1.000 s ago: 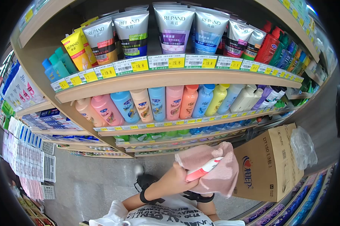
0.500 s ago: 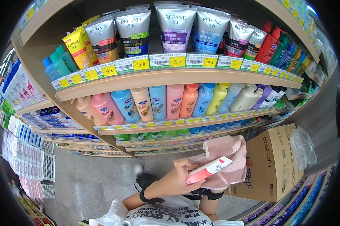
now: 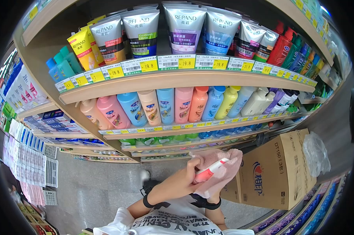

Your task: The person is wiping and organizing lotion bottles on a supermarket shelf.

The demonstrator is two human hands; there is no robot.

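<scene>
My left hand is closed around a pink-and-white squeeze tube, held at a slant in front of my chest. A pink towel wraps about the tube from behind and below, touching it. Beneath the towel is my right hand; the cloth hides most of its fingers, and it grips the towel from underneath. On the shelf ahead stand silver REPAND cleanser tubes and a yellow tube.
Pump bottles fill the lower shelf, behind a price-tag strip. A cardboard box with clear plastic stands on the floor at right. White baskets are at left.
The towel has come up and left, now folded around the tube, which sits partly inside it. My right hand has risen beneath the towel. My left hand keeps its hold.
</scene>
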